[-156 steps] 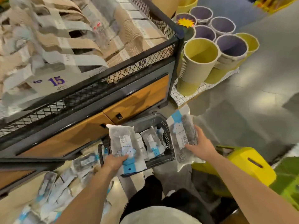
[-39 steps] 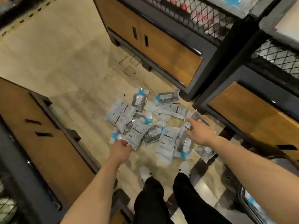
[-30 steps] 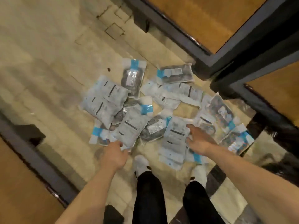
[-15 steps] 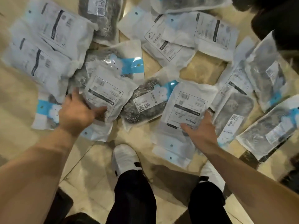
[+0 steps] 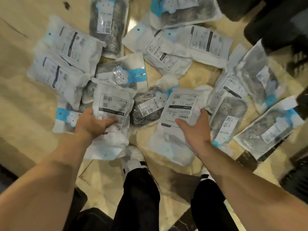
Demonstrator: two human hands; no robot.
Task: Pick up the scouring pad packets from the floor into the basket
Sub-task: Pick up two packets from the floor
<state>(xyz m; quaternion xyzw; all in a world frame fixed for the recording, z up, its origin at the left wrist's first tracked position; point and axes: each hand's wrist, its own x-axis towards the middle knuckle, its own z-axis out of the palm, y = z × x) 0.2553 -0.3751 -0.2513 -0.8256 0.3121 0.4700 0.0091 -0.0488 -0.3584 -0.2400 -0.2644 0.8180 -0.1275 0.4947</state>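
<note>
Tan tiled floor (image 5: 20, 100) fills most of the frame; a dark fixture base (image 5: 275, 22) sits in the upper right corner.

The scouring pad packets (image 5: 66, 64) are all on the floor, scattered and overlapping across the upper and middle frame, from left edge to right edge. We don't count them: overlap plus motion blur.

Look of them: flat translucent white pouches, a dark grey wire scourer inside. Front side has a blue header strip with a white cloud-shaped label. Back side has a white printed panel with a black bar and barcode. Some lie face up, some back up.

Black trousers (image 5: 140, 189) at bottom centre, bare forearms coming in from both lower corners.

Left hand (image 5: 90, 122) grips one back-up packet (image 5: 111, 104) at centre left, thumb across its label, fingers under its left edge.

Right hand (image 5: 195, 130) grips a second back-up packet (image 5: 180, 104) at centre right, thumb on the print, fingers curled over its right edge.

A face-up packet (image 5: 146, 110) lies between those two, touching both.

White shoe (image 5: 133, 155) shows just below the left-held packet.
</note>
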